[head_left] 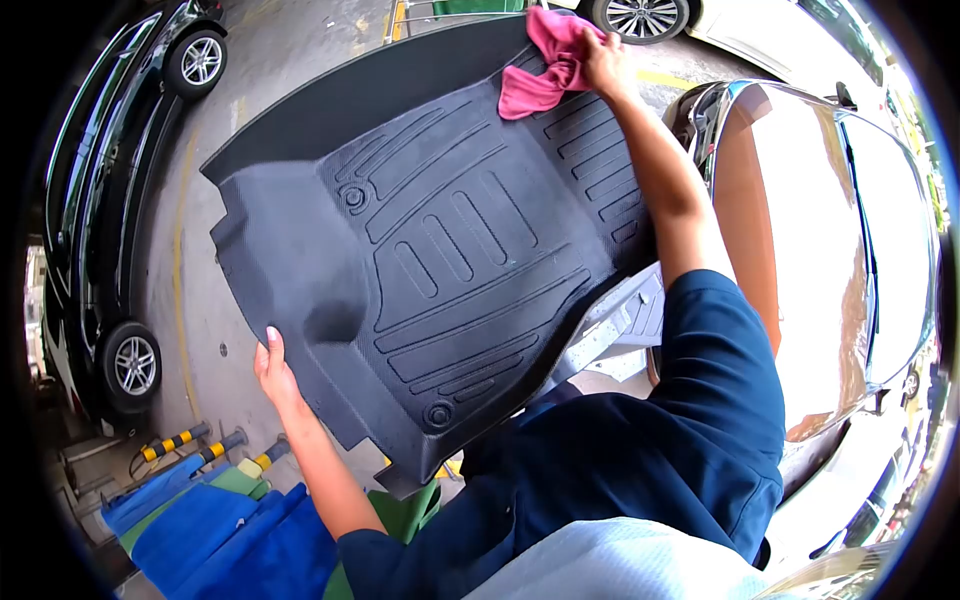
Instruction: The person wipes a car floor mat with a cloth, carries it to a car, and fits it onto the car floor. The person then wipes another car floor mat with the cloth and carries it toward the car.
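A large black car floor mat (pixel 460 230) with raised ribs and a tall upturned edge fills the middle of the head view, held up in front of me. My left hand (pixel 275 372) grips its lower left edge, thumb on the top face and fingers mostly hidden behind. At the far upper right corner, my right hand (pixel 605 62) is closed on a pink cloth (pixel 545 65), which lies bunched against the mat's edge and surface. Part of the cloth drapes down over the mat's ribbed side.
A black car (pixel 110 200) is parked on the left, and a shiny brown car (pixel 790 250) stands close on my right. Behind the mat is a white car's wheel (pixel 640 15). Blue cloths (pixel 230 540) hang at lower left near yellow-and-black striped bars (pixel 175 442).
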Tool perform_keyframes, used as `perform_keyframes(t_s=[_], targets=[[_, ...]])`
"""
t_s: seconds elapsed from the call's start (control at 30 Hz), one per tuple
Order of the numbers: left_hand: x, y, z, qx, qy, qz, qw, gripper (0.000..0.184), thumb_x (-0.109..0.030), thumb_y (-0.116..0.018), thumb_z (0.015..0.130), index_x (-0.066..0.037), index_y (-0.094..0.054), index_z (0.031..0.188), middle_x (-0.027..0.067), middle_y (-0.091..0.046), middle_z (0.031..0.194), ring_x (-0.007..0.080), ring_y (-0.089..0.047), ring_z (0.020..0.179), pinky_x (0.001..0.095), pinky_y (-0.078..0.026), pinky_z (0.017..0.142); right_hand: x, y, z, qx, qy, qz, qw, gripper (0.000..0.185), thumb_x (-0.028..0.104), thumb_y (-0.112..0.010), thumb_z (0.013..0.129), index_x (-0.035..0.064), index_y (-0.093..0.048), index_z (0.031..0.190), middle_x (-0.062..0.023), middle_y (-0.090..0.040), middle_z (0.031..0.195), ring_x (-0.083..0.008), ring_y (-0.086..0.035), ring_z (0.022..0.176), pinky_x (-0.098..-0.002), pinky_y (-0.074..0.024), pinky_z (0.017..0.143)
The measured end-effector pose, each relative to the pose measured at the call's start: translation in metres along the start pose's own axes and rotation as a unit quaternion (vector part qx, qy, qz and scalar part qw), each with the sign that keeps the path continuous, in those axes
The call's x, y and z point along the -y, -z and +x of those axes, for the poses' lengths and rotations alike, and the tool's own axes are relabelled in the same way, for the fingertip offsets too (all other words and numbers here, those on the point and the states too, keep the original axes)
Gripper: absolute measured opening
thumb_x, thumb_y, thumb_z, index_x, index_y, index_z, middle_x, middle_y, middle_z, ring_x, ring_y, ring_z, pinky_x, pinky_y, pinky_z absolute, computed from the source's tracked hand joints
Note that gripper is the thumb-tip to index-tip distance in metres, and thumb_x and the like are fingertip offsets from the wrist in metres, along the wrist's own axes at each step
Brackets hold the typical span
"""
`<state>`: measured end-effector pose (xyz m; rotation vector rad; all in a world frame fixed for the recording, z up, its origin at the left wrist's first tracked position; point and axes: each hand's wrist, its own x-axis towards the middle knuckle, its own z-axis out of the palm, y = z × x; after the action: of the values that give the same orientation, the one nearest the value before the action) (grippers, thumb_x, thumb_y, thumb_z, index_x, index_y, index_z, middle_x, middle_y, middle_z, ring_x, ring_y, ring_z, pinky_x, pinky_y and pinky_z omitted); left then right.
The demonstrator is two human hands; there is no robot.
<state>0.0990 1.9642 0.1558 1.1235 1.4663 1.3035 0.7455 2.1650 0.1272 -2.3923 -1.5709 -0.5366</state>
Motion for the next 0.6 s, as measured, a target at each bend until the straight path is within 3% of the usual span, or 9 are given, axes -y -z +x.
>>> perform_keyframes(t_s=[0.03, 0.1, 0.17, 0.2, 0.23, 0.33, 0.43, 0.5, 0.6], targets=[[0.002, 0.000, 0.003, -0.003, 0.001, -0.005, 1.000, 0.041, -0.023, -0.058, 0.096, 0.008, -0.056, 0.122, 0.0085, -0.059, 0.121, 0.0153, -0.052, 0.111, 0.0278, -0.036, 0.101, -0.020, -0.005, -0.012, -0.026, 0.014, 0.013, 0.999, 0.050, 0.025, -0.051, 0.087, 0.0225, -0.046, 0.137, -0.0208, -0.054, 0.120, -0.0398, -0.058, 0.103, -0.0468, -0.0488, 0.084], [0.003, -0.001, 0.005, -0.011, 0.015, -0.017, 1.000, 0.041, -0.024, -0.059, 0.096, 0.009, -0.057, 0.121, 0.0083, -0.059, 0.120, 0.0149, -0.052, 0.111, 0.0274, -0.036, 0.100, -0.035, 0.011, -0.050, 0.036, 0.056, 0.001, 0.998, 0.049, 0.029, -0.050, 0.086, 0.0064, -0.049, 0.129, -0.0266, -0.062, 0.108, -0.0417, -0.063, 0.098, -0.0482, -0.0497, 0.084], [0.005, -0.002, 0.008, -0.017, 0.028, -0.028, 0.999, 0.040, -0.024, -0.060, 0.095, 0.009, -0.058, 0.118, 0.0081, -0.060, 0.118, 0.0140, -0.052, 0.109, 0.0267, -0.035, 0.100, -0.037, 0.026, -0.081, 0.217, 0.101, 0.057, 0.969, 0.046, 0.037, -0.055, 0.082, 0.0008, -0.047, 0.109, -0.0294, -0.065, 0.092, -0.0427, -0.065, 0.092, -0.0500, -0.0501, 0.083], [0.010, 0.002, 0.010, -0.020, 0.029, -0.030, 0.999, 0.039, -0.024, -0.060, 0.095, 0.009, -0.059, 0.117, 0.0080, -0.060, 0.118, 0.0135, -0.052, 0.109, 0.0264, -0.035, 0.100, -0.025, 0.044, -0.091, 0.289, 0.122, 0.046, 0.948, 0.055, 0.041, -0.063, 0.078, -0.0004, -0.044, 0.109, -0.0303, -0.065, 0.092, -0.0428, -0.064, 0.094, -0.0488, -0.0506, 0.082], [0.009, 0.002, 0.010, -0.018, 0.022, -0.031, 0.999, 0.037, -0.023, -0.060, 0.095, 0.008, -0.060, 0.115, 0.0070, -0.060, 0.117, 0.0128, -0.053, 0.107, 0.0262, -0.035, 0.100, -0.017, 0.051, -0.092, 0.404, 0.107, 0.121, 0.900, 0.061, 0.042, -0.065, 0.078, 0.0007, -0.041, 0.116, -0.0304, -0.064, 0.095, -0.0429, -0.063, 0.097, -0.0464, -0.0497, 0.082], [-0.002, -0.008, 0.005, -0.028, 0.047, -0.030, 0.998, 0.037, -0.026, -0.062, 0.094, 0.004, -0.060, 0.114, 0.0047, -0.061, 0.114, 0.0115, -0.053, 0.105, 0.0257, -0.037, 0.097, 0.008, 0.010, -0.090, 0.230, 0.105, 0.180, 0.951, 0.064, 0.039, -0.068, 0.075, -0.0020, -0.042, 0.117, -0.0291, -0.065, 0.096, -0.0418, -0.064, 0.093, -0.0460, -0.0510, 0.082], [-0.021, -0.018, -0.004, -0.052, 0.106, 0.031, 0.992, 0.038, -0.029, -0.066, 0.091, 0.001, -0.061, 0.114, 0.0054, -0.063, 0.110, 0.0109, -0.056, 0.100, 0.0260, -0.042, 0.091, 0.098, -0.012, -0.092, 0.131, -0.093, 0.350, 0.923, 0.058, 0.039, -0.064, 0.078, 0.0030, -0.044, 0.119, -0.0269, -0.066, 0.097, -0.0427, -0.064, 0.092, -0.0478, -0.0507, 0.082], [-0.027, -0.023, -0.007, -0.013, 0.103, 0.029, 0.994, 0.038, -0.029, -0.067, 0.090, 0.000, -0.061, 0.114, 0.0057, -0.064, 0.109, 0.0114, -0.058, 0.097, 0.0267, -0.044, 0.089, 0.169, -0.008, -0.102, 0.198, -0.038, 0.323, 0.925, 0.052, 0.038, -0.058, 0.081, 0.0071, -0.044, 0.120, -0.0250, -0.067, 0.096, -0.0438, -0.064, 0.091, -0.0490, -0.0502, 0.082], [-0.034, -0.012, -0.003, -0.036, 0.083, 0.057, 0.994, 0.032, -0.028, -0.069, 0.089, -0.002, -0.065, 0.106, 0.0065, -0.066, 0.104, 0.0110, -0.059, 0.090, 0.0258, -0.046, 0.084, 0.248, 0.019, -0.169, 0.245, 0.152, 0.466, 0.836, 0.035, 0.038, -0.057, 0.081, 0.0077, -0.055, 0.098, -0.0224, -0.066, 0.084, -0.0378, -0.066, 0.079, -0.0487, -0.0505, 0.076]])
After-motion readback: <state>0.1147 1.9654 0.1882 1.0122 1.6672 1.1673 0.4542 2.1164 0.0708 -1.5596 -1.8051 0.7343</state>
